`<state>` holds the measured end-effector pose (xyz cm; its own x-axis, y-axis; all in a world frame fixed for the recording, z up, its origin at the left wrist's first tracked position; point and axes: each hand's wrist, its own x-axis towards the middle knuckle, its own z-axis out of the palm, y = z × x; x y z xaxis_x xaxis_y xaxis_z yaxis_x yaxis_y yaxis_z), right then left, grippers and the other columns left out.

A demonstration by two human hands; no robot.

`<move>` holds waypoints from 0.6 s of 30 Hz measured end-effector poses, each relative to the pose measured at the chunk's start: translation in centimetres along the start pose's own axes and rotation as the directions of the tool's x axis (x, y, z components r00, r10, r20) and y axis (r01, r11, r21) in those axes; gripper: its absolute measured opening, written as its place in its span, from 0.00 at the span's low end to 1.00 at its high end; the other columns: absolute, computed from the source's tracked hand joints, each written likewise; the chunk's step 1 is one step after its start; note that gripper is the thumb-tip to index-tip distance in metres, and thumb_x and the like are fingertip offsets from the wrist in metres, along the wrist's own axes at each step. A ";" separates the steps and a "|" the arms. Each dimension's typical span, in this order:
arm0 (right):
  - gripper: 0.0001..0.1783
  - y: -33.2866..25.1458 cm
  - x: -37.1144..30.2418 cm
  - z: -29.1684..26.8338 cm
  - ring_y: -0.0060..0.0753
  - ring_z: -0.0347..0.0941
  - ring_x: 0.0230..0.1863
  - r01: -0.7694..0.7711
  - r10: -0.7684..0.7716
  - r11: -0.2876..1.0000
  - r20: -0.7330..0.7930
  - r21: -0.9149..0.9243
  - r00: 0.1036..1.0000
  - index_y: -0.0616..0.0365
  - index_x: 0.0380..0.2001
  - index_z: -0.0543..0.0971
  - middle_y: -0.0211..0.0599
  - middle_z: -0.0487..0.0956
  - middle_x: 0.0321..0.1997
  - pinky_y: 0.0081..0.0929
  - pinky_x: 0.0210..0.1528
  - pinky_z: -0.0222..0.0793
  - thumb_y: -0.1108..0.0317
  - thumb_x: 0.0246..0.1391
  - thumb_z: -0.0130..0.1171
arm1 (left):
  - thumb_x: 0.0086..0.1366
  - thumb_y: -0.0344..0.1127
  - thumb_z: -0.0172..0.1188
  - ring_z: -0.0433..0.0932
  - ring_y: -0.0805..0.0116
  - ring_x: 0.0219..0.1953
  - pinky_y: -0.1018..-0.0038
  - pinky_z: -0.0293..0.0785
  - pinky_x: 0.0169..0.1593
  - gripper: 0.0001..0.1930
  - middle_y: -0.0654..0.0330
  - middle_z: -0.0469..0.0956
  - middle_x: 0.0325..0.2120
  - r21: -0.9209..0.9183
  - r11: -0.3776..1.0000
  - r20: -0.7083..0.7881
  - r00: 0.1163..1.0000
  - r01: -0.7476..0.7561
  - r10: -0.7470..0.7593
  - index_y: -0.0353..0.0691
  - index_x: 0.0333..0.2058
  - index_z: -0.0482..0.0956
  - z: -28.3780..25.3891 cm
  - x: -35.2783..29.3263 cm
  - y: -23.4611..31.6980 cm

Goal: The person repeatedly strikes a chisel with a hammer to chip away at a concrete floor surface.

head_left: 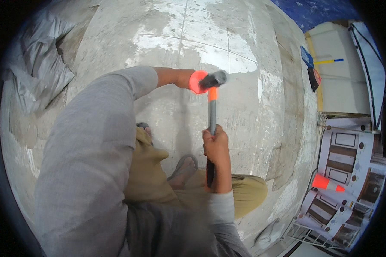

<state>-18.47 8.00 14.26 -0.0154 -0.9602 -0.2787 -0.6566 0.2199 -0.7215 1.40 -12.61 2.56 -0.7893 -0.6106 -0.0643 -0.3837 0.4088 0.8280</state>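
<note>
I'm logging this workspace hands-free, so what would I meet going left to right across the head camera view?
Crumpled grey sheet, left hand, orange-red disc, hammer, orange and white cone.

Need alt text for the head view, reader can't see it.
A person's right hand grips a hammer, its dark head partly covering a round red-orange guard at the left hand. Below is a patchy tiled floor; a crumpled grey sheet lies left, an orange-and-white cone shows right.
</note>
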 end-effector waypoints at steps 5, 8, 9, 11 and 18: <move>0.09 -1.5 -2.4 -2.0 0.19 0.64 0.14 -0.343 0.307 0.879 0.157 0.330 0.939 0.65 0.31 0.70 0.29 0.68 0.16 0.23 0.15 0.62 0.69 0.56 0.54 | 0.57 0.42 0.61 0.78 0.55 0.43 0.65 0.72 0.46 0.14 0.55 0.81 0.39 0.017 0.990 0.009 0.990 -0.142 0.142 0.44 0.40 0.79 -0.5 -1.7 -4.0; 0.09 -2.7 -3.2 -3.2 0.19 0.63 0.13 -0.327 0.293 0.867 0.144 0.377 0.945 0.65 0.32 0.70 0.27 0.67 0.15 0.22 0.14 0.61 0.69 0.56 0.54 | 0.56 0.44 0.63 0.77 0.57 0.43 0.67 0.72 0.47 0.16 0.55 0.80 0.40 0.034 0.995 -0.188 0.978 -0.090 0.095 0.42 0.40 0.78 -1.2 -0.8 -6.2; 0.09 -2.6 -3.5 -3.8 0.19 0.63 0.13 -0.313 0.296 0.868 0.105 0.384 0.949 0.65 0.31 0.69 0.27 0.67 0.15 0.22 0.14 0.61 0.69 0.56 0.54 | 0.56 0.45 0.64 0.77 0.58 0.43 0.67 0.72 0.47 0.17 0.56 0.80 0.40 0.003 0.999 -0.248 0.968 -0.048 0.048 0.42 0.41 0.77 -1.6 0.1 -4.9; 0.09 -3.4 -4.1 -5.7 0.19 0.63 0.13 -0.289 0.303 0.864 0.034 0.413 0.952 0.65 0.31 0.69 0.28 0.67 0.15 0.22 0.14 0.61 0.69 0.56 0.54 | 0.54 0.47 0.67 0.76 0.60 0.43 0.68 0.72 0.48 0.21 0.56 0.79 0.40 -0.189 0.972 -0.195 0.964 0.142 -0.179 0.41 0.42 0.76 -3.5 1.0 1.8; 0.08 -7.4 -5.2 -7.5 0.18 0.63 0.12 -0.144 0.175 0.894 -0.035 0.423 0.984 0.64 0.31 0.70 0.29 0.68 0.14 0.21 0.13 0.60 0.70 0.57 0.55 | 0.55 0.46 0.66 0.76 0.59 0.42 0.67 0.71 0.47 0.20 0.56 0.78 0.39 -0.080 0.997 -0.139 0.990 0.009 -0.020 0.41 0.42 0.75 -1.2 0.2 0.4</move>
<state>-19.16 10.11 25.83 -0.1567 -0.9122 -0.3785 -0.2657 0.4081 -0.8734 1.65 -13.38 3.60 -0.7071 -0.7071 -0.0026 -0.3511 0.3479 0.8693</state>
